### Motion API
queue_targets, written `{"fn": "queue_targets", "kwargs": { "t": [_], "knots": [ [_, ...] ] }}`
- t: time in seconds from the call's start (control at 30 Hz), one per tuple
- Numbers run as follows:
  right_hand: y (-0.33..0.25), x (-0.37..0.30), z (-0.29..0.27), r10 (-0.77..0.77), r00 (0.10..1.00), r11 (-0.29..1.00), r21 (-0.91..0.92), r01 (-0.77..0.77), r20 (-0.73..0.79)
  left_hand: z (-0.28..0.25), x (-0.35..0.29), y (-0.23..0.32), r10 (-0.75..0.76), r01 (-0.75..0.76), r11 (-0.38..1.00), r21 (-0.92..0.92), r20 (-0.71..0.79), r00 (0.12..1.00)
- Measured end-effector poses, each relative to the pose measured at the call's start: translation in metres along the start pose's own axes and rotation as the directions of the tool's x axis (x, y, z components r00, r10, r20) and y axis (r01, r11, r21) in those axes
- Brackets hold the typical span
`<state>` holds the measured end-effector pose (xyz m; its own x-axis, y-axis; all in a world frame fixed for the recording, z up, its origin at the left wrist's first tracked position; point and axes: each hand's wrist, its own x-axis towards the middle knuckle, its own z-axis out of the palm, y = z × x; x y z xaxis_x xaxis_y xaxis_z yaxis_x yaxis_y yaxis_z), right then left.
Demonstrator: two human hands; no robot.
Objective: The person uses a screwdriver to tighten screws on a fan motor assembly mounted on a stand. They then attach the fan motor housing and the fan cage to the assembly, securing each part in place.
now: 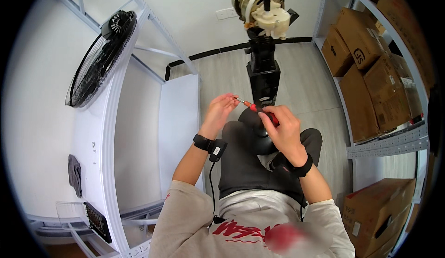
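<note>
I have one screwdriver (pixel 253 107) near the middle of the frame, in front of the lower column of a black stand (pixel 264 82). Its long axis slants: the shaft points to the upper left, the red handle runs to the lower right into my right hand (pixel 284 130). Those fingers are curled round the handle, holding it. My left hand (pixel 219 112) has its fingertips drawn narrow at the shaft's tip; I cannot tell whether they grip the shaft or something tiny there. I wear two black wristbands, one on each wrist; a cable hangs from the left one.

The single stand rises toward the top of the frame and carries one motor (pixel 250 0) with a cream housing. Its round base sits between my knees.

At the upper left, one black wire fan guard (pixel 95 68) leans on a white shelf (pixel 111 133). Lower on that side lie one grey cloth (pixel 74 174) and one dark tray (pixel 97 222). At the right, a rack holds at least four cartons (pixel 359 102); another carton (pixel 375 214) stands at the lower right.
</note>
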<state>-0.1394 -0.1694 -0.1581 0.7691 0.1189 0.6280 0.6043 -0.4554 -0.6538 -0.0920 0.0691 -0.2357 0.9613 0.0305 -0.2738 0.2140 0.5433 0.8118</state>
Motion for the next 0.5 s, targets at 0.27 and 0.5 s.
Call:
{"fn": "queue_targets", "kwargs": {
  "t": [0.27,0.5],
  "knots": [
    [0.013,-0.014,0.014,0.054,0.997,0.998,0.006,-0.055,0.061,0.007,-0.009,-0.008,-0.082,0.087,0.991,-0.102,0.052,0.995],
    [0.023,-0.021,0.009,0.101,0.993,0.995,-0.031,-0.099,0.067,0.012,-0.006,-0.02,-0.147,0.162,0.968,-0.192,0.086,0.985]
  ]
}}
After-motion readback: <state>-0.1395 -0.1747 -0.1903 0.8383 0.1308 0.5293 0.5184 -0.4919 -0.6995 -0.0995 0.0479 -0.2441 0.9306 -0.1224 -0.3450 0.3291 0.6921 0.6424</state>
